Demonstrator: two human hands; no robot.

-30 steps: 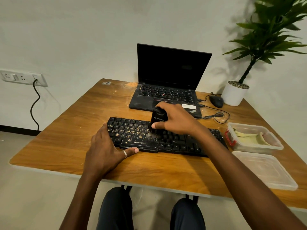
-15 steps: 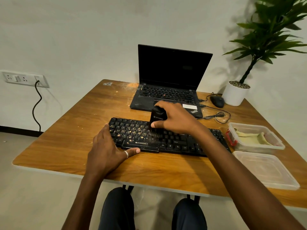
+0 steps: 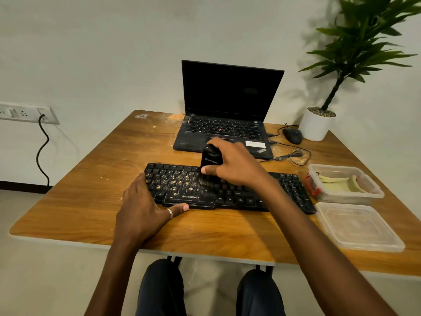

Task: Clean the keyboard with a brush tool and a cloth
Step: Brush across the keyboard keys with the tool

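A black keyboard (image 3: pixel 284 190) lies across the middle of the wooden table (image 3: pixel 91 201), its left keys speckled with tan crumbs. My right hand (image 3: pixel 234 165) grips a black brush tool (image 3: pixel 210 159) upright, bristles down on the keys near the keyboard's middle. My left hand (image 3: pixel 143 208) rests on the table at the keyboard's left front corner, thumb along its front edge, fingers against its left end. A pale yellow cloth (image 3: pixel 341 183) lies inside a clear container at the right.
An open black laptop (image 3: pixel 227 106) stands behind the keyboard, with a black mouse (image 3: pixel 292 135) and coiled cable beside it. A white potted plant (image 3: pixel 316 124) fills the back right corner. The clear container (image 3: pixel 369 195) and its lid (image 3: pixel 357 226) sit by the right edge.
The brush has shifted slightly left and toward me over the keys. My left hand has stayed at the keyboard's corner. The view has tilted a little.
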